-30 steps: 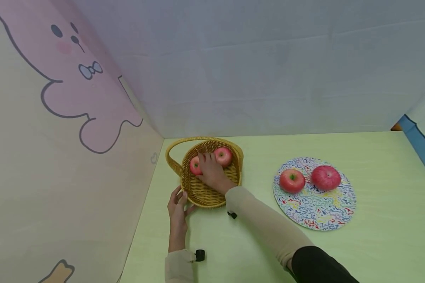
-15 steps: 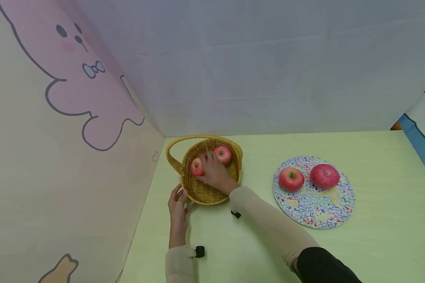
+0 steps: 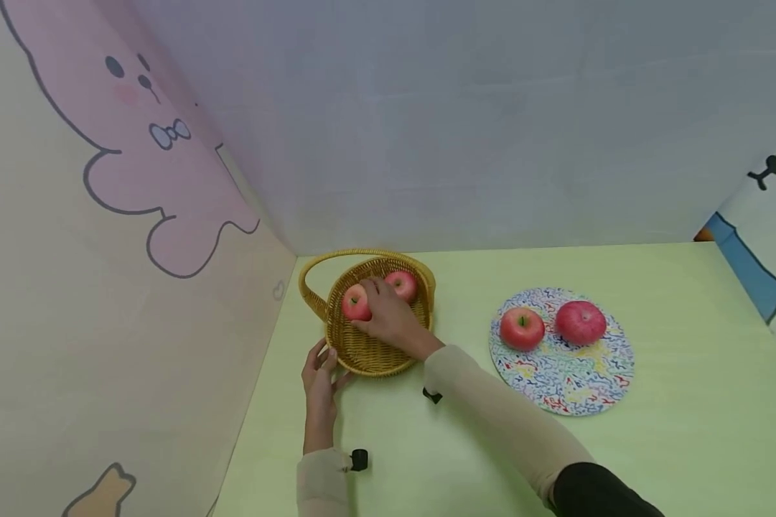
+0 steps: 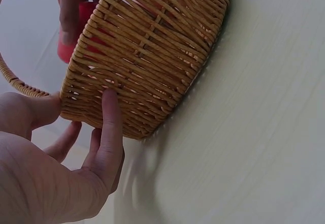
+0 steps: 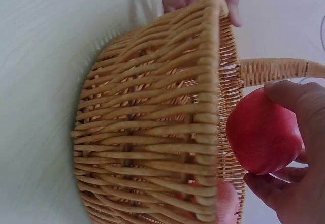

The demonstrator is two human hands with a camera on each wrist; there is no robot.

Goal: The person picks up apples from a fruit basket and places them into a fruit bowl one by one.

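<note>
A wicker basket [image 3: 368, 355] with an arched handle stands on the pale green table. At its near left side my left hand [image 3: 321, 384] grips the rim; in the left wrist view the thumb lies at the rim and a finger presses the woven wall. My right hand [image 3: 390, 312] reaches over the basket and holds a red apple [image 5: 261, 132] between thumb and fingers, at about rim height in the right wrist view. Another apple [image 3: 402, 286] lies in the basket behind that hand, partly covered by it.
Right of the basket lies a round, colourfully speckled plate [image 3: 568, 391]. It bears a red apple [image 3: 522, 329] and a darker, pinkish-red round fruit [image 3: 581, 322]. A curtain-like wall [image 3: 465, 143] stands behind the table, and a printed wall [image 3: 168, 345] on the left.
More of the held apple shows beside my right fingers, and it looks slightly higher. My left hand stays at the basket's rim. The whole view has shifted a little.
</note>
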